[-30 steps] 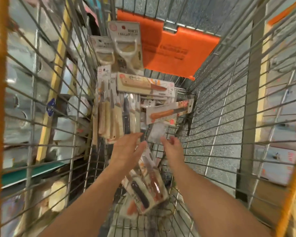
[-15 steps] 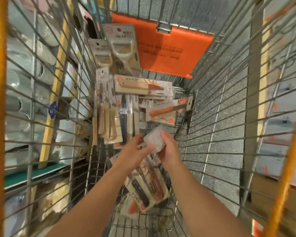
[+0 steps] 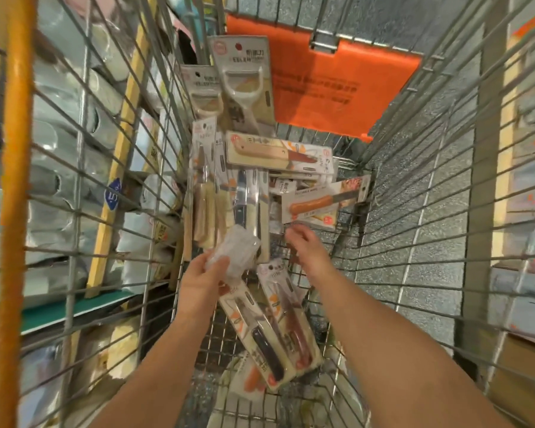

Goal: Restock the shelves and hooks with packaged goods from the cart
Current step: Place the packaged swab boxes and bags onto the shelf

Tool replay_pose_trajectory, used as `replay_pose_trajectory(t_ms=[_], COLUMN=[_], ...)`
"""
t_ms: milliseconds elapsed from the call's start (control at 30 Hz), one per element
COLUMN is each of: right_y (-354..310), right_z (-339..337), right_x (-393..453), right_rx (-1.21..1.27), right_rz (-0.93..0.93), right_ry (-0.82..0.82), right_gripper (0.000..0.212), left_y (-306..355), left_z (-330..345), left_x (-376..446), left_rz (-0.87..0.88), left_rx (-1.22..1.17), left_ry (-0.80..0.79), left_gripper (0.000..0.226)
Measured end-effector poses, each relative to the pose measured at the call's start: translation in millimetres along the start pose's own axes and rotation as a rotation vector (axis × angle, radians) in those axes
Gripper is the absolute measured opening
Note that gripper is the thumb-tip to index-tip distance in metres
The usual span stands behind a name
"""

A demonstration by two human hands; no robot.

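Left hand (image 3: 203,281) gripping clear packet (image 3: 233,253), long axis up-right; right hand (image 3: 306,245) fingers loosely open

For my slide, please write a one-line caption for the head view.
Left hand holds a clear packet over packaged knives in a wire cart; right hand reaches in.

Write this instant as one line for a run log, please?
left hand: holds clear packet | right hand: open, reaching near orange-handled knife pack | place: wire cart | restocking: not begun
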State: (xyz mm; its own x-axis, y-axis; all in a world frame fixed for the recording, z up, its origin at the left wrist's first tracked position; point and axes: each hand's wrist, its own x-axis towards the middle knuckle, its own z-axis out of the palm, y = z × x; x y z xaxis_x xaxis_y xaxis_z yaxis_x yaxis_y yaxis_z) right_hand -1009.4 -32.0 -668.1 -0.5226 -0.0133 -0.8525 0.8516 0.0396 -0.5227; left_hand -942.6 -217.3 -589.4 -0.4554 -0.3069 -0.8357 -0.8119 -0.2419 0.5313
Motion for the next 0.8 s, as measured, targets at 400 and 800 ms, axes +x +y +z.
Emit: replay_pose_trajectory(t_ms=[400,800], right_y=[2.5,-28.7], right_z=[38.1,52.2], right_x=[6.7,69.8], right_rx=[0.250,0.232], right_rz=[0.107,0.223], right_ry=[-0.140,-0.089], right_gripper=[0.077,0.126], left_y=[-1.1,-5.9], left_z=[4.7,5.7], left_x=[0.9,-4.6], left_rz=[-0.006,-0.032], left_rx=[-0.088,-0.115], left_ry=[-0.051,0.012], left_gripper=[0.023,0.011])
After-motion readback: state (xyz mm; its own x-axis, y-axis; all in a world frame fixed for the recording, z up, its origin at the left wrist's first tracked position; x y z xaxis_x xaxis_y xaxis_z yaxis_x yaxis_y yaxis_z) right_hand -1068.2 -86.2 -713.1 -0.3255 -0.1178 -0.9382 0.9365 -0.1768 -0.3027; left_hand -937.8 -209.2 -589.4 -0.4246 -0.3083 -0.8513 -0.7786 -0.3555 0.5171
